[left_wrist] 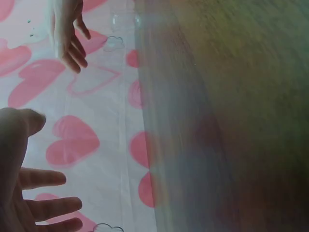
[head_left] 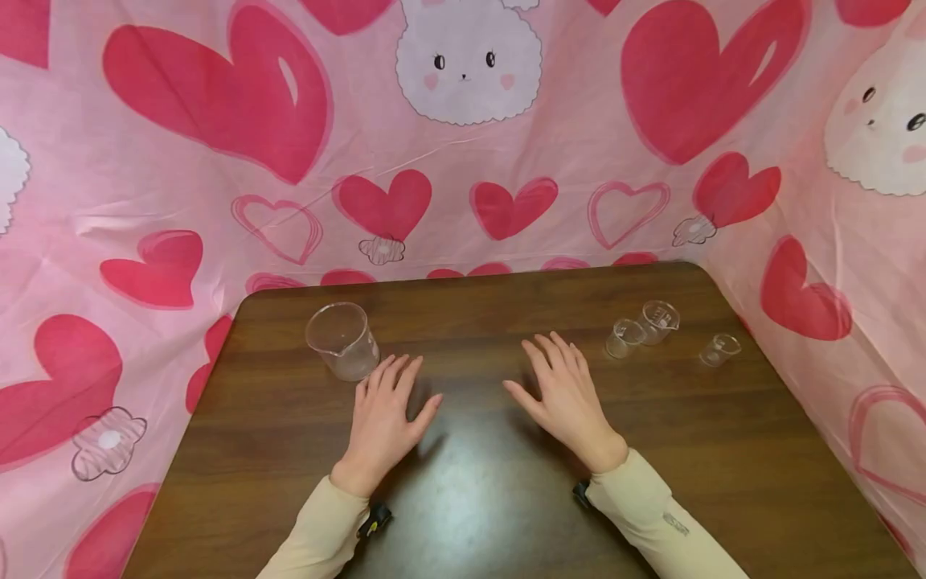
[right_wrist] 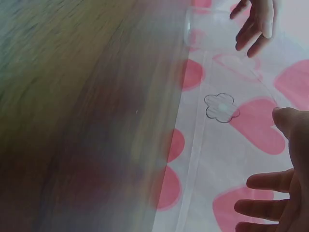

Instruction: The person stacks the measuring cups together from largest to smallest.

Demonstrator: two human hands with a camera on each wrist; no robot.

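Observation:
Palm down over the table, my left hand [head_left: 386,418] has its fingers extended and holds nothing. Its fingertips lie close to a large clear glass beaker [head_left: 343,342] at the left; whether they touch it I cannot tell. My right hand [head_left: 567,402] is likewise spread, nothing in its grasp. Beyond it to the right are a medium beaker [head_left: 658,323] and a small beaker [head_left: 624,338] side by side, with another small beaker [head_left: 719,351] farther right. In the left wrist view the left fingers [left_wrist: 53,209] look straight; the right wrist view shows the right fingers [right_wrist: 263,208] straight too.
The dark wooden table [head_left: 463,482] has rounded far corners. Pink cloth [head_left: 448,153] printed with hearts and white animal faces hangs behind it and along both sides. Black straps circle both wrists below the light sleeves [head_left: 318,523].

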